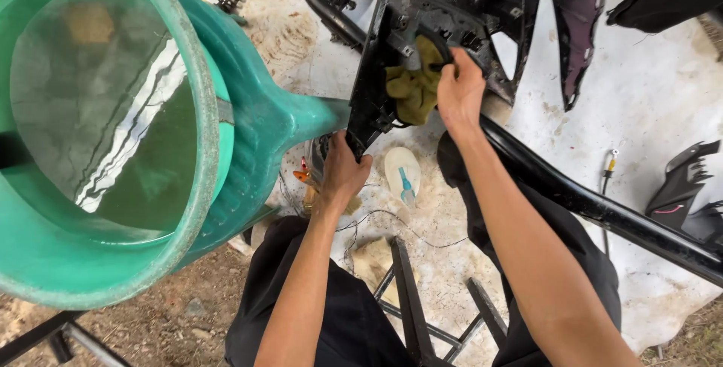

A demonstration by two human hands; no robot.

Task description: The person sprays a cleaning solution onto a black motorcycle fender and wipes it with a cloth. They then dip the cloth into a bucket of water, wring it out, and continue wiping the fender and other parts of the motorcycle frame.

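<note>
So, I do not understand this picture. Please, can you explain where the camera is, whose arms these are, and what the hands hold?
The camera sits on a person's head and looks down, so both bare arms belong to that person, who sits with dark trousers over a sandy white ground sheet. The left hand grips the lower edge of a black plastic panel, probably a vehicle body part. The right hand presses a yellow-green cloth against the inside of that panel. A big green tub of water stands at the left. Between the knees lies a small white bottle with thin wires near it. A black metal tube crosses at the right.
</note>
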